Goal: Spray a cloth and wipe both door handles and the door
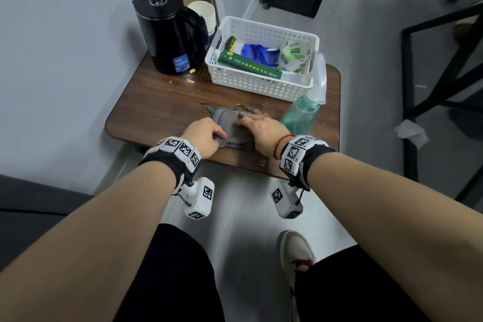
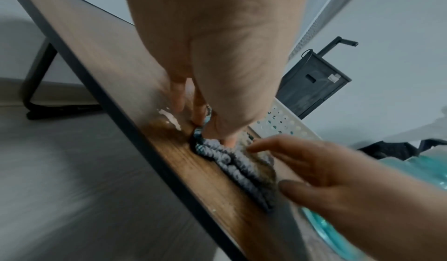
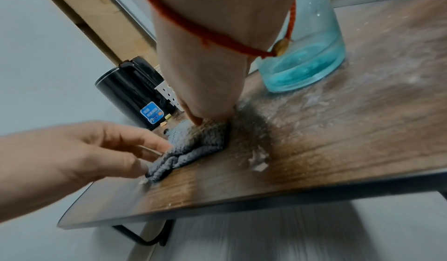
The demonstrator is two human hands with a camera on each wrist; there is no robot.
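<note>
From the head camera, the grey cloth (image 1: 230, 125) lies bunched on the wooden side table (image 1: 146, 110), near its front edge. The left hand (image 1: 202, 137) has its fingers curled round the cloth's near-left corner, while the right hand (image 1: 261, 129) lies across the cloth's right half, fingers spread and fairly straight. This looks like gathering or flattening the cloth before it is sprayed, and neither the door nor its handles are in sight, so the task seems to be at its opening step. The green spray bottle (image 1: 303, 112) stands at about two o'clock from the cloth, just beside the right hand, probably kept there for a quick reach. A white basket (image 1: 261, 83) sits at twelve o'clock and a black kettle (image 1: 167, 34) at ten o'clock.

The left wrist camera adds what the head view hides: the left fingertips (image 2: 198, 120) press down at the cloth's far edge and the thumb is tucked against the fabric, so this hand grasps the cloth. The right fingers (image 2: 278, 144) stretch in from four o'clock, resting lightly on top and gripping nothing. The bottle shows only as a blurred green edge.

The right wrist camera shows the right fingertips (image 3: 196, 120) pressed onto the cloth's top, pinning it without pinching. The left hand enters from nine o'clock, its fingers closing on the folded end. This view alone shows pale crumbs and dust (image 3: 258, 162) scattered at three o'clock from the cloth, and the bottle's base with only a shallow layer of blue liquid.
</note>
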